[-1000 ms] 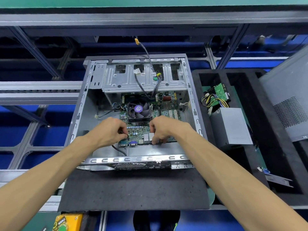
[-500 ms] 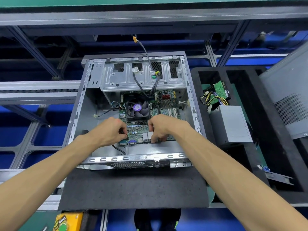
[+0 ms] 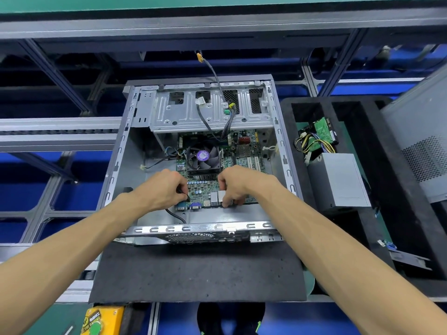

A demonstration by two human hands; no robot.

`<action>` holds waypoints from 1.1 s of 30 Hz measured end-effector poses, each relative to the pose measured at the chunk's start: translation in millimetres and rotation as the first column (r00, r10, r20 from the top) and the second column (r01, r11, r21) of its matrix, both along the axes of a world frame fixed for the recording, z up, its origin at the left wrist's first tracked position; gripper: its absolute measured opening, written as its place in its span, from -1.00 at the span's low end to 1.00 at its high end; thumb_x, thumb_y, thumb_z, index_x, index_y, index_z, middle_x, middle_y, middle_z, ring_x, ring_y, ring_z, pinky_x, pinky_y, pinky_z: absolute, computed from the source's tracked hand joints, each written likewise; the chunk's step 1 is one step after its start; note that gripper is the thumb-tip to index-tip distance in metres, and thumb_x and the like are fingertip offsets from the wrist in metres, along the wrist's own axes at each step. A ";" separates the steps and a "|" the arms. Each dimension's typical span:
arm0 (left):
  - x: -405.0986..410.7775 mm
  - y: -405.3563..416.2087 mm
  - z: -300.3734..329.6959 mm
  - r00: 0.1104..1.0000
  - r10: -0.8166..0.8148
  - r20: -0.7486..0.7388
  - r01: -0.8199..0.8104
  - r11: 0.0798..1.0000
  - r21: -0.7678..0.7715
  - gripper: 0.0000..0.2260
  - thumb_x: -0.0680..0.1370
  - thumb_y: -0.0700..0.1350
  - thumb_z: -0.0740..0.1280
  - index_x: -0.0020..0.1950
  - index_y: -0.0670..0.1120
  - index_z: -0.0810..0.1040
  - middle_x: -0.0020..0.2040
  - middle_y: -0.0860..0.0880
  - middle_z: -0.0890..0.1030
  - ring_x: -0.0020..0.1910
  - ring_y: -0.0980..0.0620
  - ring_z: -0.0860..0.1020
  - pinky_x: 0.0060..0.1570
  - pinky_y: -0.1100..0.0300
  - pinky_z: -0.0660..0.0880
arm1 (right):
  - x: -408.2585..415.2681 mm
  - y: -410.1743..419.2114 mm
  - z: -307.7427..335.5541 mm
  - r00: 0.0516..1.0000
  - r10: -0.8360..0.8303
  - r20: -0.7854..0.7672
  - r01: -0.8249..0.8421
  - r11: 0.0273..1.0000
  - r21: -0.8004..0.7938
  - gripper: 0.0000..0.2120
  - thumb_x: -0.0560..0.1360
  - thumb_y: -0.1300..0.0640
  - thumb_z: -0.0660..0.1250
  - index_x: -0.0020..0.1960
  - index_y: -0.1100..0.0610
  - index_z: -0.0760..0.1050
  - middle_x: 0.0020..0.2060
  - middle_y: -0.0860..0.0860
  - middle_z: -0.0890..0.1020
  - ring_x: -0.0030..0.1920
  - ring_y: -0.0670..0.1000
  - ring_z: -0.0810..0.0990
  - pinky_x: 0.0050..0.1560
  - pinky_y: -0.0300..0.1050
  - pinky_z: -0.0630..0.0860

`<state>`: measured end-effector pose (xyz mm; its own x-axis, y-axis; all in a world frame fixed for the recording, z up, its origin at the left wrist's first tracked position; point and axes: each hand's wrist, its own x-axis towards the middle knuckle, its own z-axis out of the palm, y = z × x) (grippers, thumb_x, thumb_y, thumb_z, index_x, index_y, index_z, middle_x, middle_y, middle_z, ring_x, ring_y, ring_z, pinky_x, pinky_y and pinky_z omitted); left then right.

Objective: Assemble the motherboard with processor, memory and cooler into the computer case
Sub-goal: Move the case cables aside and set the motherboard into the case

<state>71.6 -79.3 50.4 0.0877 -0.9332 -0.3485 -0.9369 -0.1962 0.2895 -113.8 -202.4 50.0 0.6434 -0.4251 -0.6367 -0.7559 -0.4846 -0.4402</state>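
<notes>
**Board in case, both hands at its near edge: little moved in the last second**

Item: board (image 3: 219, 180), green, with cooler (image 3: 204, 157) fitted. Location: inside the case (image 3: 121, 151), lying on the case floor, far end under the drive cage (image 3: 210, 112), near edge with its row of ports (image 3: 203, 205) short of the case's near wall (a strip of bare floor shows between them).

Left hand (image 3: 160, 189): fingers curled, pinching at the board's near-left corner; a black cable (image 3: 175, 215) runs out from under it.

Right hand (image 3: 235, 186): fingers curled down over the near edge beside the silver port blocks, gripping the board there.

Change over the last second: both hands hold the same grips at the same two spots. The board sits where it sat, ports still back from the wall. The view has drifted slightly; nothing in the case has shifted that can be made out.

Reading: the board is down but likely not yet seated. The hands seem to be nudging it into register, ports toward the rear wall openings, which are hidden from here. No screws can be made out at this size.

Also present: foam mat (image 3: 198, 272) under the case; tray (image 3: 411, 238) at right holding a grey power supply (image 3: 338, 180); loose cables (image 3: 212, 76) hanging over the cage.
</notes>
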 end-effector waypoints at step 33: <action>-6.6 0.4 1.3 0.998 0.000 0.069 0.001 1.000 -0.015 -0.96 0.48 -0.12 0.42 -0.14 -0.02 0.67 -0.19 0.09 0.68 -0.20 0.09 0.62 -0.16 0.15 0.59 | -1.2 1.7 6.9 1.000 -0.016 0.003 0.016 0.999 0.032 -0.68 0.39 0.23 0.59 -0.13 0.10 0.42 -0.19 0.11 0.64 -0.35 0.12 0.62 -0.11 0.11 0.68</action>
<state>65.0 -78.9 51.7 0.1101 -0.9382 -0.3280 -0.9549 -0.1915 0.2271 -115.0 -200.8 56.8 0.6388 -0.4151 -0.6478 -0.7620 -0.4579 -0.4579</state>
